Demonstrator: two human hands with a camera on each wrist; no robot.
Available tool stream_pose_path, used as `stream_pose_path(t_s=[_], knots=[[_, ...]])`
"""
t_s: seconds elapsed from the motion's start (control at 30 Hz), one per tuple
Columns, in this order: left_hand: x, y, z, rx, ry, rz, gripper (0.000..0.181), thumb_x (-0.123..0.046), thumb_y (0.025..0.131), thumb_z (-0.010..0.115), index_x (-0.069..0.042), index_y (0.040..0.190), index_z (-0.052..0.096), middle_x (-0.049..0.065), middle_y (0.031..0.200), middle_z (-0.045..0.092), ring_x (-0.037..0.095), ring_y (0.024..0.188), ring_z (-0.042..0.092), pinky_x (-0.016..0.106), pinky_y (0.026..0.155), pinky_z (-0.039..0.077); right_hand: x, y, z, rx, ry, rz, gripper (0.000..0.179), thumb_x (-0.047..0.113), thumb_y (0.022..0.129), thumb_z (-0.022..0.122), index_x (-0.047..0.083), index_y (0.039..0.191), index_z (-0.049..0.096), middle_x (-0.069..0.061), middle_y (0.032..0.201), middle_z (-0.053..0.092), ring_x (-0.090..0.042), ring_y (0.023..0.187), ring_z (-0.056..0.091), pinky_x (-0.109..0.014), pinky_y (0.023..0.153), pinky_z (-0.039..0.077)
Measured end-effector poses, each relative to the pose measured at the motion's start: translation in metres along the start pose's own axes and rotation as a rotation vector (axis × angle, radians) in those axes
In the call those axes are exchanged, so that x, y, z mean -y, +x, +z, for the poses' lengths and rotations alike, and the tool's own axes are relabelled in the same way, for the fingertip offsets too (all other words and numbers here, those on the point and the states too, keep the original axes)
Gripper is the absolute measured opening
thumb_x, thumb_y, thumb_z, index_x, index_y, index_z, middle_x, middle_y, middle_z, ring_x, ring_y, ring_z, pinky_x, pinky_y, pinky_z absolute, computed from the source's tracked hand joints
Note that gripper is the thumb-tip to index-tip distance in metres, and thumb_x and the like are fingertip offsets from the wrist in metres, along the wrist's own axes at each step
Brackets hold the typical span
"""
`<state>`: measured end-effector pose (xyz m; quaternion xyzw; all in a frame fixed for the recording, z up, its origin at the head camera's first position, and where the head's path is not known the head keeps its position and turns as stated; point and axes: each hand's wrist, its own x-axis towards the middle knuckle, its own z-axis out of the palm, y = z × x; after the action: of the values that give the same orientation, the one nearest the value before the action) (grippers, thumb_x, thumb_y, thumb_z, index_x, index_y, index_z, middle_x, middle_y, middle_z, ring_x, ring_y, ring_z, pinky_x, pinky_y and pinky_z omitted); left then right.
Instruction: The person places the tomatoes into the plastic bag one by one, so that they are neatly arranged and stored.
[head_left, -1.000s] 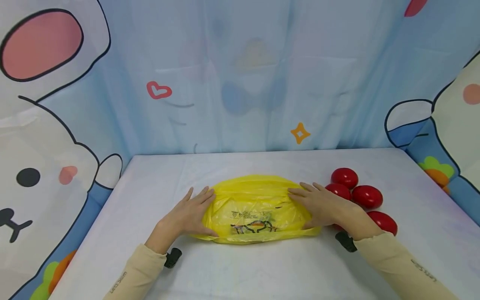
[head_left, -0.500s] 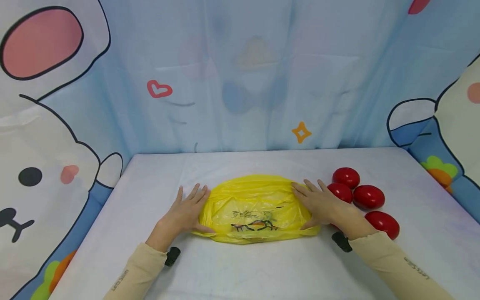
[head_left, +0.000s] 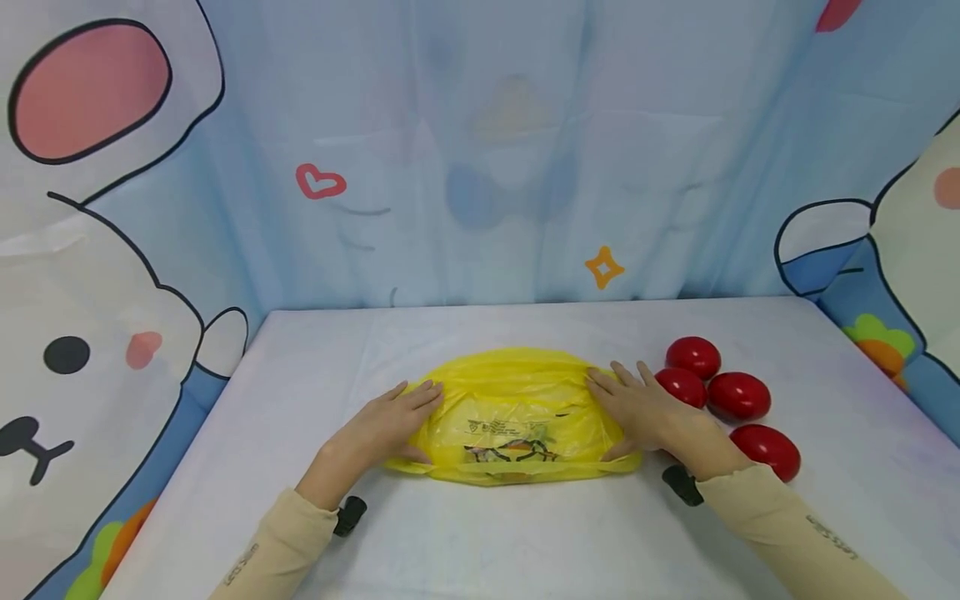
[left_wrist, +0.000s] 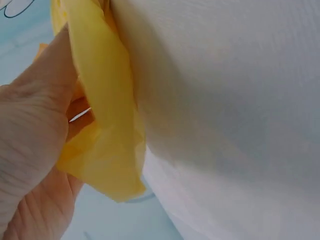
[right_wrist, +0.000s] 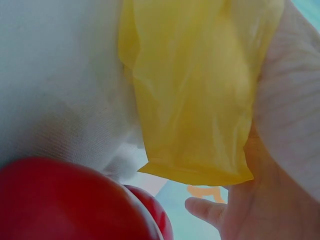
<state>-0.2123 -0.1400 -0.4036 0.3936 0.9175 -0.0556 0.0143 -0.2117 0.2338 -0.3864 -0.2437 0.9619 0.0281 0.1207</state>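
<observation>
Against the two ends of the yellow plastic bag, the left hand and right hand are laid with fingers fairly straight, nothing gripped. Thin plastic is probably best pressed lightly and evenly. The bag is set roughly midway between the table's side edges; room is left toward the far and left edges, glossy red ovoids being clustered rightward.

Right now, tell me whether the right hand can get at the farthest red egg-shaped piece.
Probably yes: the farthest red piece lies uncovered, close to the right hand, which rests on the yellow plastic bag and would likely lift away first.
</observation>
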Motion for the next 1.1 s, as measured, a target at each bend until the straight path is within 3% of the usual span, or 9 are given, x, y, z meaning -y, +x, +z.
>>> stream_pose_path(t_s=[0.17, 0.3, 0.43, 0.6, 0.87, 1.1], knots=[[-0.001, -0.0009, -0.004, 0.058, -0.082, -0.03, 0.087, -0.042, 0.091, 0.08, 0.004, 0.155, 0.044, 0.018, 0.162, 0.043, 0.03, 0.151, 0.039, 0.052, 0.124, 0.03, 0.0008, 0.0012, 0.0015, -0.002, -0.009, 0.006, 0.106, 0.048, 0.074, 0.092, -0.006, 0.152, 0.045, -0.027, 0.16, 0.04, -0.057, 0.146, 0.03, -0.075, 0.118, 0.017], [-0.0004, -0.001, -0.0052, 0.096, -0.239, -0.076, 0.099, -0.045, 0.087, 0.084, 0.006, 0.158, 0.037, 0.023, 0.165, 0.035, 0.037, 0.154, 0.031, 0.06, 0.124, 0.024, 0.0022, 0.0018, 0.0025, -0.002, -0.005, 0.008, 0.107, 0.048, 0.073, 0.093, -0.005, 0.153, 0.044, -0.027, 0.16, 0.04, -0.058, 0.146, 0.029, -0.077, 0.117, 0.016], [-0.0002, 0.0013, -0.0059, 0.15, -0.319, -0.119, 0.112, -0.047, 0.083, 0.087, 0.006, 0.162, 0.028, 0.023, 0.169, 0.026, 0.039, 0.158, 0.022, 0.063, 0.125, 0.017, 0.0045, 0.0023, 0.003, 0.0, 0.015, -0.006, 0.109, 0.048, 0.073, 0.093, -0.005, 0.154, 0.042, -0.03, 0.161, 0.036, -0.06, 0.146, 0.026, -0.081, 0.115, 0.013], [-0.0006, 0.0037, -0.0056, 0.169, -0.31, -0.144, 0.118, -0.049, 0.081, 0.089, 0.005, 0.163, 0.023, 0.021, 0.171, 0.023, 0.04, 0.158, 0.017, 0.064, 0.125, 0.014, 0.0065, 0.0029, 0.0038, 0.004, 0.015, -0.008, 0.113, 0.05, 0.072, 0.093, -0.007, 0.154, 0.04, -0.031, 0.162, 0.034, -0.061, 0.146, 0.026, -0.083, 0.113, 0.013], [-0.0011, 0.001, 0.0017, 0.1, -0.285, -0.155, 0.125, -0.055, 0.078, 0.088, 0.006, 0.163, 0.021, 0.022, 0.172, 0.018, 0.041, 0.159, 0.014, 0.068, 0.124, 0.014, 0.0077, 0.0019, 0.0039, -0.025, 0.018, -0.017, 0.118, 0.05, 0.071, 0.093, -0.008, 0.156, 0.035, -0.031, 0.164, 0.03, -0.061, 0.146, 0.026, -0.083, 0.113, 0.014], [0.0, 0.0068, 0.0015, 0.155, -0.264, -0.158, 0.125, -0.056, 0.079, 0.087, 0.007, 0.163, 0.02, 0.024, 0.172, 0.016, 0.038, 0.159, 0.015, 0.06, 0.127, 0.017, 0.0046, 0.0028, 0.0045, -0.01, 0.044, -0.038, 0.116, 0.051, 0.072, 0.092, -0.007, 0.156, 0.037, -0.032, 0.164, 0.03, -0.061, 0.147, 0.025, -0.082, 0.114, 0.012]])
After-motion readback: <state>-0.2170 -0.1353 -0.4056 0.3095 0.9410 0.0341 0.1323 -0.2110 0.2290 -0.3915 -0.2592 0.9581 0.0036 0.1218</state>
